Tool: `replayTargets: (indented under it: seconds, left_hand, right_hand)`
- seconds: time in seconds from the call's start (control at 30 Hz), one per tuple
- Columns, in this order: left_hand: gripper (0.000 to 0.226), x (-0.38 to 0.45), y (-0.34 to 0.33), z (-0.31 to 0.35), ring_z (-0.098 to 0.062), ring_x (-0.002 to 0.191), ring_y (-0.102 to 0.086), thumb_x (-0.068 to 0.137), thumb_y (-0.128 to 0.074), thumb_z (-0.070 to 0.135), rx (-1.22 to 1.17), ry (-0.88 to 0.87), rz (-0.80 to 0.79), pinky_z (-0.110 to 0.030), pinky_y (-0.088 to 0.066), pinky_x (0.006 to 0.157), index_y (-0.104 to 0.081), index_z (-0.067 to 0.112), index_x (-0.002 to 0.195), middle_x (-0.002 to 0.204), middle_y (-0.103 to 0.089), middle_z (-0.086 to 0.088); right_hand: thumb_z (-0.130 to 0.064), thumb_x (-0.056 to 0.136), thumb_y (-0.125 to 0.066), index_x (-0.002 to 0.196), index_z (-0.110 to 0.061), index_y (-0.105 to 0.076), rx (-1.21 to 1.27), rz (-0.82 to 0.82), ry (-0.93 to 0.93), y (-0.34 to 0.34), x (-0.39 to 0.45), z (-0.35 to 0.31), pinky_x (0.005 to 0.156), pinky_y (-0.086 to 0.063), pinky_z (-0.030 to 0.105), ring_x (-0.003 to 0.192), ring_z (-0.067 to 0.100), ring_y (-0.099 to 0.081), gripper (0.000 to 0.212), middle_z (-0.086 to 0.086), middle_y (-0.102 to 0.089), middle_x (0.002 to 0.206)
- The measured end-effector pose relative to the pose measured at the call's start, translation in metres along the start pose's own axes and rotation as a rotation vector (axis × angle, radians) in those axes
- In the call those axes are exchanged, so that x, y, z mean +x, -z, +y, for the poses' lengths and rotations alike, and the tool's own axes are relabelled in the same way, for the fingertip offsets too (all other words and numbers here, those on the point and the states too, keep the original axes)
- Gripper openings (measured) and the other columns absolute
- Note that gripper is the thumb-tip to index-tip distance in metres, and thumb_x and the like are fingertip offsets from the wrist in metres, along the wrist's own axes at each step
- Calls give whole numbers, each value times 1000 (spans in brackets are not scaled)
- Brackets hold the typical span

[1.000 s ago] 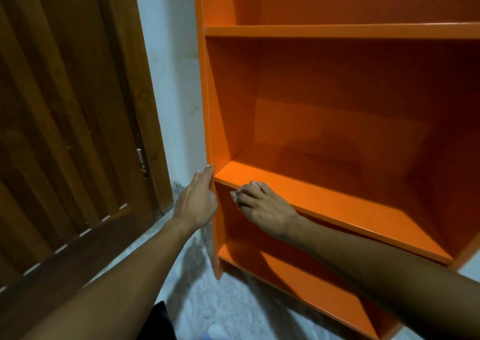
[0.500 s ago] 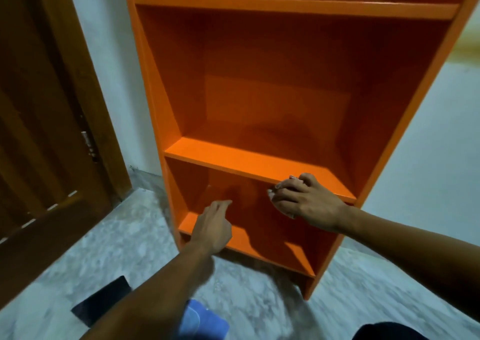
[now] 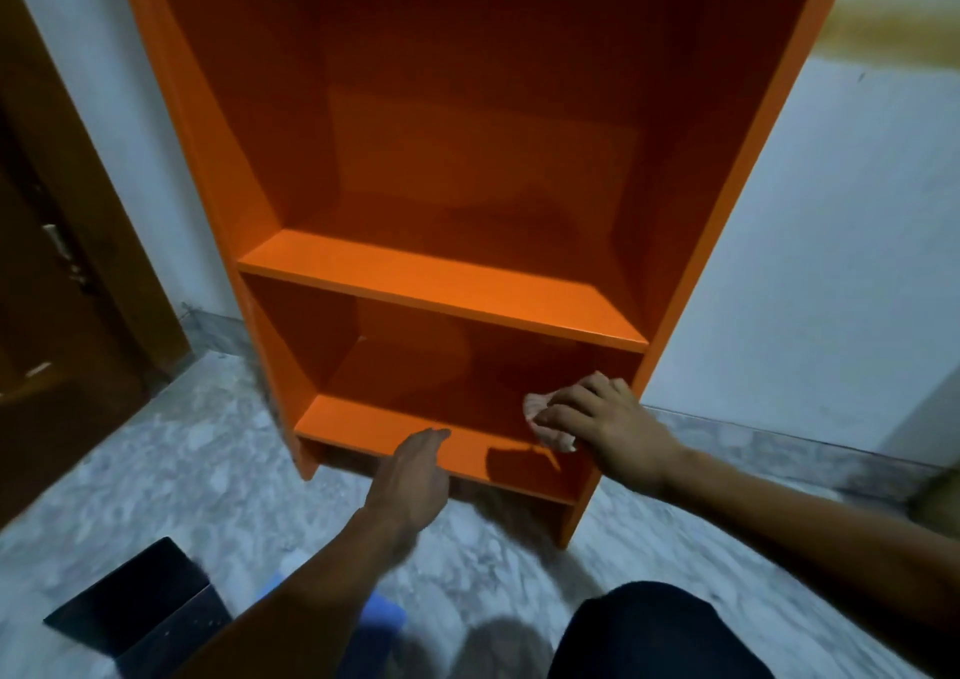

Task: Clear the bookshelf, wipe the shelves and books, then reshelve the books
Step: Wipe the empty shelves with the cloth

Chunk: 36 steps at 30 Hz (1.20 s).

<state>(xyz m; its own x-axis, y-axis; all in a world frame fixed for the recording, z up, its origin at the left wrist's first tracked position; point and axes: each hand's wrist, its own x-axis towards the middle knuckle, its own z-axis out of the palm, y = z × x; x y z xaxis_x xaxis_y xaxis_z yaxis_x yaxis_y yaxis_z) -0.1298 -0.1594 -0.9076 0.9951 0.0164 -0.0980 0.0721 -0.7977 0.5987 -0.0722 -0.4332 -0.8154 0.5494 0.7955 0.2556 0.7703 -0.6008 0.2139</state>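
Note:
An orange bookshelf (image 3: 441, 283) stands against the white wall with no books on the shelves in view. My right hand (image 3: 602, 421) is closed on a small pale cloth (image 3: 540, 411) and holds it inside the bottom compartment, by the right side panel. My left hand (image 3: 415, 470) is flat with fingers together, its fingertips at the front edge of the bottom shelf (image 3: 363, 421). A dark book (image 3: 140, 621) and a blue book (image 3: 379, 621) lie on the floor near me, partly hidden by my left forearm.
A brown wooden door (image 3: 57, 283) is at the left. The floor (image 3: 171, 470) is grey marble. My dark-clothed knee (image 3: 675, 631) is at the lower right. A brownish stain (image 3: 893, 29) marks the wall at the upper right.
The view has dropped and shifted right. My right hand with the cloth moved from the middle shelf's front edge down into the bottom compartment. My left hand left the shelf's left side and came to the bottom shelf's edge.

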Motion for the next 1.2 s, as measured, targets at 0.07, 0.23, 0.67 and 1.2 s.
replayTargets:
  seconds: [0.07, 0.23, 0.67, 1.2]
  left_hand:
    - [55, 3, -6, -9, -22, 147, -30, 102, -44, 16, 2, 7, -7, -39, -29, 119, -30, 19, 155, 161, -30, -4]
    - [56, 23, -16, -45, -25, 154, -13, 103, -44, 21, 40, 35, -12, -40, -18, 123, -26, 20, 157, 165, -20, -5]
    - [65, 64, -54, -149, -53, 125, -52, 105, -28, 52, 580, 94, 36, -67, -43, 93, -59, 3, 134, 137, -53, -34]
    - [78, 71, -72, -124, -36, 151, -21, 93, -42, 65, 352, 283, 242, -64, -23, 114, -25, 23, 157, 164, -22, -15]
  right_hand:
    - [-22, 92, -44, 128, -25, -60, 330, -65, -277, -30, 4, -13, 79, -42, 40, 104, 26, -55, 39, 1, -61, 119]
    - [-7, 100, -46, 110, -16, -62, 874, 1, -917, -97, 31, -30, 76, -59, 36, 93, 22, -66, 21, 3, -68, 109]
    - [-65, 96, -35, 147, -35, -34, 449, -323, -896, -215, 37, -45, 103, -37, 46, 129, 35, -35, 59, 15, -39, 138]
    - [-20, 82, -44, 133, -27, -56, 667, 20, -360, -201, 37, -80, 82, -38, 37, 102, 29, -52, 53, 7, -59, 117]
